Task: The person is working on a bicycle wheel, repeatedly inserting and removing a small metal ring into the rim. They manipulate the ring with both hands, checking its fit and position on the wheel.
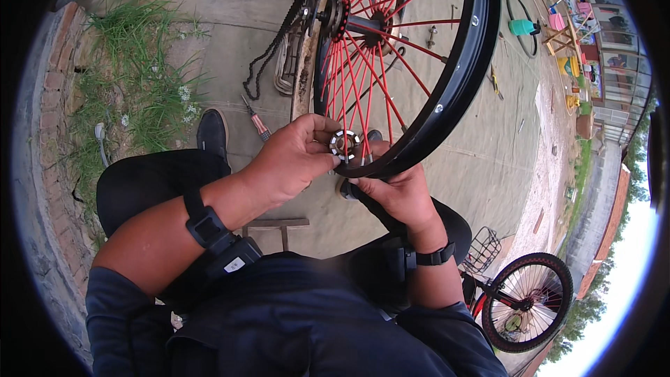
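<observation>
Two hands busy: left hand (279, 167) pinches the round wrench (336, 146) at its fingertips, by the spokes (427, 22); right hand (399, 199) grips the wheel (457, 91) rim above it. Likely best: seat squarely, turn gently.

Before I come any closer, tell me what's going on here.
A seated person is handling a wheel with red spokes. The left hand holds a round, notched tool at the spokes near the black rim; the right hand grips the rim beside it, fingers partly hidden. A red-handled tool lies on the ground nearby.
</observation>
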The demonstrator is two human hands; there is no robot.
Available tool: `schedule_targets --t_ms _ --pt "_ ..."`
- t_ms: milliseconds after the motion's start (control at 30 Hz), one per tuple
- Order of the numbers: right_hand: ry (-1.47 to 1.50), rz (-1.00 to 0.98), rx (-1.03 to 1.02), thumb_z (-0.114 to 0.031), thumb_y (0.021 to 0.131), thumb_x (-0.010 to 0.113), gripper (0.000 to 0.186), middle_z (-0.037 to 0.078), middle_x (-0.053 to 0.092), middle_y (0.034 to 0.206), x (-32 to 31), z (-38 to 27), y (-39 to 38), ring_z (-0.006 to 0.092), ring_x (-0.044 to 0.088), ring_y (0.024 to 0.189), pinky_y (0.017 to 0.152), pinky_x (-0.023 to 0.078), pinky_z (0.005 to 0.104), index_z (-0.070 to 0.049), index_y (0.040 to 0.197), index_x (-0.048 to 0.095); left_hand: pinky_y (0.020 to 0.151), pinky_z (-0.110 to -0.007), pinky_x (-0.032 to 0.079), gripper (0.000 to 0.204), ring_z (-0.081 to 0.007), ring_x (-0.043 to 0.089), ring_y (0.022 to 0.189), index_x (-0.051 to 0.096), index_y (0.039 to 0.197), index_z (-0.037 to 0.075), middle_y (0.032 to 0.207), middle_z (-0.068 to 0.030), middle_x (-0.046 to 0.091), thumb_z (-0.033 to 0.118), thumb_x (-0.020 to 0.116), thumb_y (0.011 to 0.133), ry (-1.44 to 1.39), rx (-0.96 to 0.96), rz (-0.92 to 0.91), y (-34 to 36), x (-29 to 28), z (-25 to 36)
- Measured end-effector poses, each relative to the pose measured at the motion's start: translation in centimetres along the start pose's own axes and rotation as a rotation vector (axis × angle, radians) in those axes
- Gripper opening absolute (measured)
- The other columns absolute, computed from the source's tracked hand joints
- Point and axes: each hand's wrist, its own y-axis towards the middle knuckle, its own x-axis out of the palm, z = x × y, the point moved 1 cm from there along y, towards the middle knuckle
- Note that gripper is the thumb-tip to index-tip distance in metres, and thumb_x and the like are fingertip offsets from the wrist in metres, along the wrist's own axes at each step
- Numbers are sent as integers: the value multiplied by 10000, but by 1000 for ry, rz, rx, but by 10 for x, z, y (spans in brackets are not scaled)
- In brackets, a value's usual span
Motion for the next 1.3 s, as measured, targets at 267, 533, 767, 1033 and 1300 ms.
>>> schedule_targets --t_ms 267,533,767,1033,1300 --pt "-116 37 6 25 853 808 528 65 715 1109 -2 4 3 122 668 1009 909 550 294 82 1319 568 882 -277 539 411 -125 660 1069 524 1326 -10 1162 -67 656 -99 616 936 247 36 19 -3 2 7" --pt "-17 111 82 55 811 784 295 -12 737 986 5 1 2 56 657 937 846 544 248 -12 1091 721 810 -265 535 414 -109 643 1001 532 1346 14 1086 -54 667 -60 648 956 374 68 16 -6 0 7" --pt "-40 71 84 59 818 769 415 -5 722 1027 5 -3 5 56 642 946 852 533 247 26 1219 665 773 -258 525 418 -101 635 949 529 1362 15 1051 -54 668 -53 644 966 350 10 2 -6 -1 10" --pt "-71 131 97 61 814 758 333 -15 741 996 9 -9 3 55 654 938 853 532 245 -11 1138 727 747 -255 519 424 -103 634 932 515 1376 15 1071 -67 666 -47 628 972 261 -14 -17 -5 1 12" --pt "12 119 103 91 816 735 327 -2 743 1043 7 -3 -1 76 663 984 889 538 265 -8 1127 726 929 -298 525 413 -159 675 1052 542 1322 -25 1064 -85 702 -43 659 926 168 -14 1 -6 1 9"
